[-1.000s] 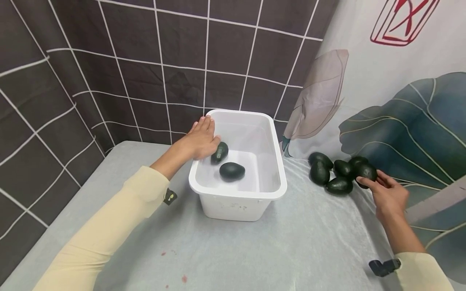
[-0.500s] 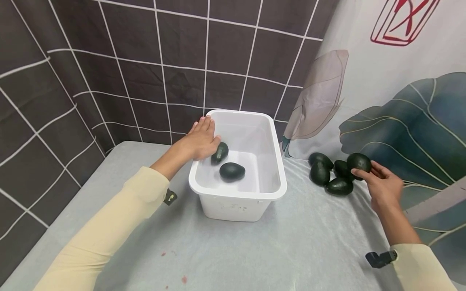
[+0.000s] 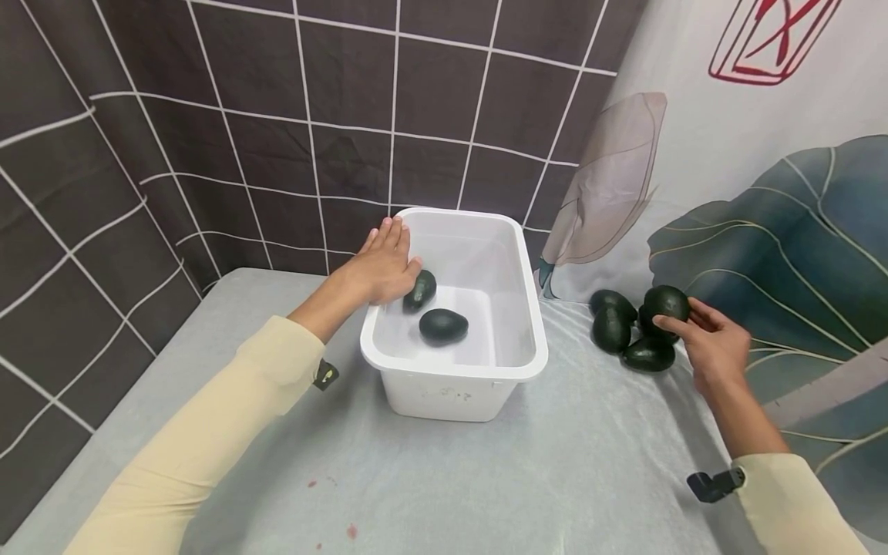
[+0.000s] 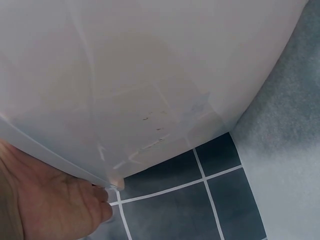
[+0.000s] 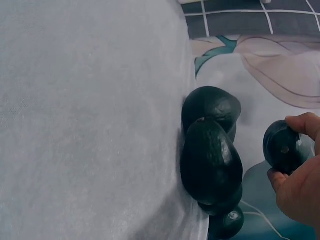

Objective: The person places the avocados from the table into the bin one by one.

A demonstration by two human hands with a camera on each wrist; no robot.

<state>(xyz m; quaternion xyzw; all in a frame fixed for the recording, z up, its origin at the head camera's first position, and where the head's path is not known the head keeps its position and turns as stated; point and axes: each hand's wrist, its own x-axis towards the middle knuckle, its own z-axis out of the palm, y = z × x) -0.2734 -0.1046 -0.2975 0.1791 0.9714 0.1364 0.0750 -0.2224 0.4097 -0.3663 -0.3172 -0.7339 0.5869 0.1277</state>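
white tub [image 3: 522,362]: two avocados [image 3: 442,326] | left hand [image 3: 380,266]: flat on rim | right hand [image 3: 708,345]: pinching lifted avocado [image 3: 666,302]

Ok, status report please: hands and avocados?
Right hand holds one avocado, lifted. Left hand rests on tub rim. Path looks free.

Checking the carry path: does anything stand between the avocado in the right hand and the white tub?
Nothing visible does. The right hand holds the dark green avocado above the pile; bare grey tablecloth lies before the white plastic tub.
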